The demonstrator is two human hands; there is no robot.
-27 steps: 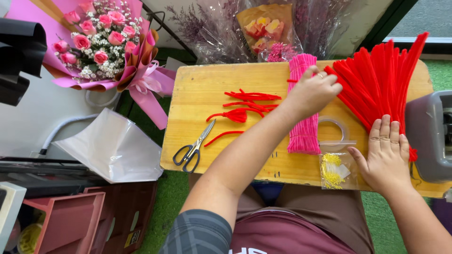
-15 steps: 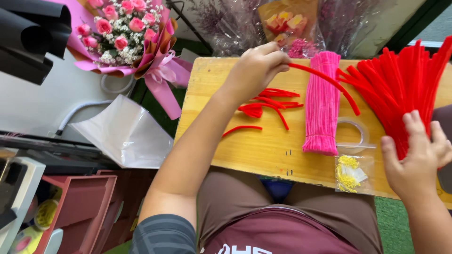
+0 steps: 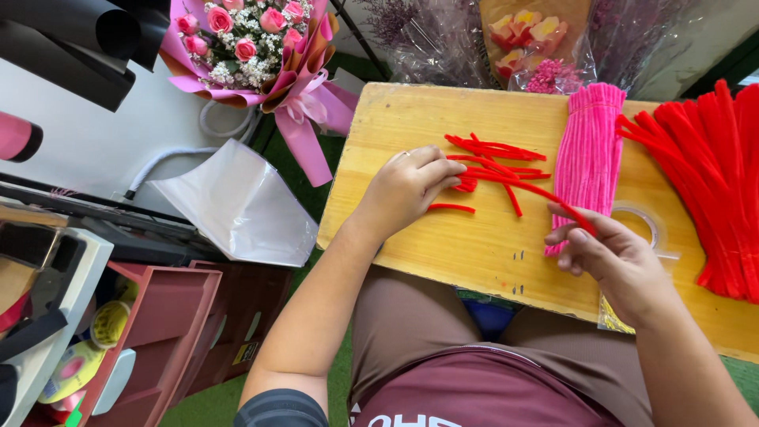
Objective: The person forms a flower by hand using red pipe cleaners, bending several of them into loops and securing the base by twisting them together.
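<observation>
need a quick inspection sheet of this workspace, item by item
surface: wooden board across the person's lap, bare at its left end.
job's things: long red pipe cleaner spanning both hands; short red pieces lying loose on the board.
clutter: pink pipe cleaner bundle, red pipe cleaner bundle, tape roll.
grippers: left hand pinches one end of the long red pipe cleaner, right hand the other.
cables: white hose beside the bouquet.
surroundings: pink rose bouquet, white plastic bag, pink bin.
</observation>
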